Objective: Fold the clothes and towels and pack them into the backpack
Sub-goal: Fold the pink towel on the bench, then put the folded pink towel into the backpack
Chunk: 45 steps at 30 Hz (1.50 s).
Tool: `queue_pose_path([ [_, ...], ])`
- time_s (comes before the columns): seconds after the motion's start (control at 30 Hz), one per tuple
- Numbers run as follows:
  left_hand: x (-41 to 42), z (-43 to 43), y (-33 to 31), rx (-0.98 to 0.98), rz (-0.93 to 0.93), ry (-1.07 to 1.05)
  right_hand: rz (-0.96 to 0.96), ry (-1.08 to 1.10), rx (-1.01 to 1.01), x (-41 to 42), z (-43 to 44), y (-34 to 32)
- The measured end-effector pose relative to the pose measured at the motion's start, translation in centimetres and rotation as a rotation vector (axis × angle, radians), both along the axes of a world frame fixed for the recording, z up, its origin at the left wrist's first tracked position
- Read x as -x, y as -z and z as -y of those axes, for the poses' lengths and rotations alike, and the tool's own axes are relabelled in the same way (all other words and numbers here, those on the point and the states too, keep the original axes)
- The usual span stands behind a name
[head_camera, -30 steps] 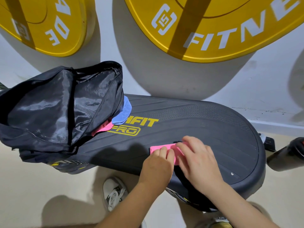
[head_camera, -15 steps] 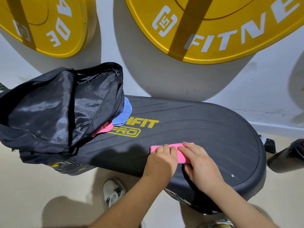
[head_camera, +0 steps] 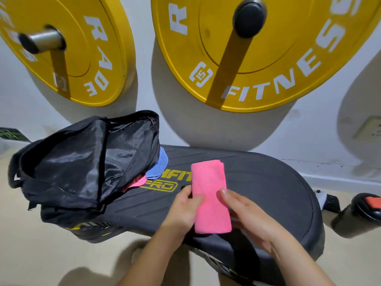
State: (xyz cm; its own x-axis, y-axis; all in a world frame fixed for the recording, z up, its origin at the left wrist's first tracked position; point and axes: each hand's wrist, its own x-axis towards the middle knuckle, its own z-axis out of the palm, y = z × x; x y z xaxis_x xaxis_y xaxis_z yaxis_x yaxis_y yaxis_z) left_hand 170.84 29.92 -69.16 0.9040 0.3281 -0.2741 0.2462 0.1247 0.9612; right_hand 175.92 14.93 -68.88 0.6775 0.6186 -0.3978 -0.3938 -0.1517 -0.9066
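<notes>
Your left hand [head_camera: 183, 205] and right hand [head_camera: 247, 219] hold a folded pink towel [head_camera: 210, 195] over the bench [head_camera: 268, 193], near the backpack [head_camera: 82, 162].

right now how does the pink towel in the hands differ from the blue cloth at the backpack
The pink towel is held by the left hand and right hand; the blue cloth lies untouched at the mouth of the backpack. The pink towel shows nearly whole, a long folded rectangle; the blue cloth shows only a rounded edge. Both are soft fabric.
</notes>
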Motion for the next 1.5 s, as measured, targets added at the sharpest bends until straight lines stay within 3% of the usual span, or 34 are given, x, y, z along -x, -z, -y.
queue_pose_path([
  [0.2,3.6,2.9,-3.6,0.09,0.066,-0.071,0.668,0.257,0.183,2.9,-1.7,-3.4],
  [0.3,5.0,2.9,-6.1,0.109,0.162,-0.061,0.863,0.21,0.153,4.9,-1.1,-5.1],
  [0.43,6.4,2.2,-10.7,0.324,0.323,-0.128,1.119,0.076,0.223,8.1,-1.1,-8.5],
  [0.5,7.4,1.5,-12.5,0.332,0.379,-0.136,1.202,0.008,0.227,9.7,-1.2,-9.9],
  [0.63,10.4,0.6,-14.8,0.27,0.465,-0.195,1.245,-0.1,0.169,11.8,-2.0,-12.3],
  [0.8,13.7,-1.1,-16.9,0.072,0.559,-0.441,0.854,-0.366,-0.235,12.2,-4.4,-13.8],
  [0.87,14.7,-2.6,-17.5,0.039,0.56,-0.56,0.784,-0.449,-0.272,11.8,-5.4,-13.8],
  [1.03,14.9,-7.2,-17.5,-0.153,0.362,-0.693,0.803,-0.522,-0.187,9.7,-9.4,-13.7],
  [1.1,13.8,-9.1,-17.3,-0.2,0.312,-0.658,0.77,-0.558,-0.157,8.3,-11.8,-13.2],
  [1.27,9.1,-16.4,-16.3,-0.291,0.146,-0.433,0.482,-0.491,-0.227,4.9,-18.9,-11.0],
  [1.37,5.4,-22.7,-14.3,-0.587,-0.042,-0.33,0.644,-0.345,-0.06,1.0,-22.3,-8.7],
  [1.5,0.1,-28.6,-8.8,-1.288,-0.534,-0.179,0.963,-0.134,0.289,-4.9,-26.5,-6.2],
])
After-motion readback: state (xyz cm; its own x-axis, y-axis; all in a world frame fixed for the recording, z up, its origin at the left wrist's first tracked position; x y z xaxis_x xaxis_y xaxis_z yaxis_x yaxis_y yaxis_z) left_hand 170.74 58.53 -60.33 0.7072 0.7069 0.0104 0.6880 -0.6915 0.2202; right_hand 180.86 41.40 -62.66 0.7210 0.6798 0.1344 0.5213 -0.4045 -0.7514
